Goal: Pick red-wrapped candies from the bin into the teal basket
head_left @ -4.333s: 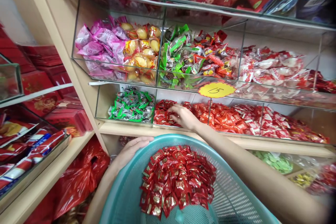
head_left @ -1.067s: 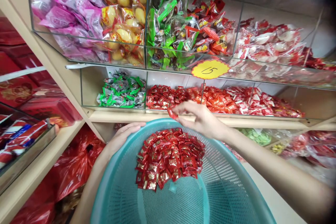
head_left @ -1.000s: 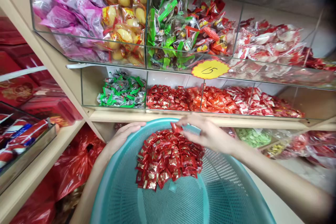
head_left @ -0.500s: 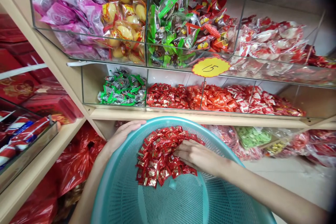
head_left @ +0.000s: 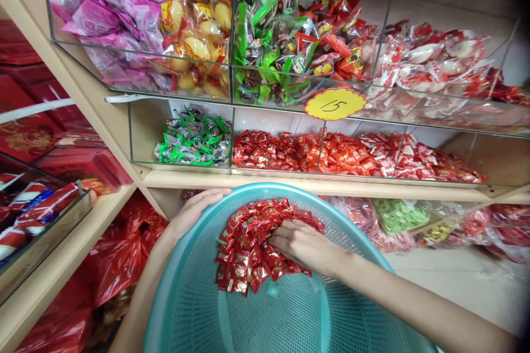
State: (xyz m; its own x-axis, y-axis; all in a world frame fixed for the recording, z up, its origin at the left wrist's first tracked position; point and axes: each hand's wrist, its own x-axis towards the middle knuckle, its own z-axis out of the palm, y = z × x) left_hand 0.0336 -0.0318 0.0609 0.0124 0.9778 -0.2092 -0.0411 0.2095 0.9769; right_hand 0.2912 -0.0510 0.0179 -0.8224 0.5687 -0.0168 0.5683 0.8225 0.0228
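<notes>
A teal perforated plastic basket (head_left: 273, 317) is tilted below the shelf, with a heap of small red-and-gold wrapped candies (head_left: 244, 253) in it. My left hand (head_left: 196, 212) is closed over the basket's left rim, its thumb side and palm against the outside. Inside the basket, my right hand (head_left: 300, 242) rests on the right part of the heap. Its fingers reach left across the candies, fairly straight; the tips are partly sunk among the wrappers. Whether any candy lies beneath that palm is hidden.
Just beyond the basket is a wooden shelf edge (head_left: 215, 181) with glass-fronted compartments. Similar red candies (head_left: 265, 150) fill one of them. A yellow price tag (head_left: 335, 103) marked 15 hangs above. Red plastic bags (head_left: 120, 253) lie at lower left; bagged sweets (head_left: 401, 215) sit below right.
My right hand has shifted slightly left over the candies. My left hand keeps its place on the rim, and the view has barely moved.
</notes>
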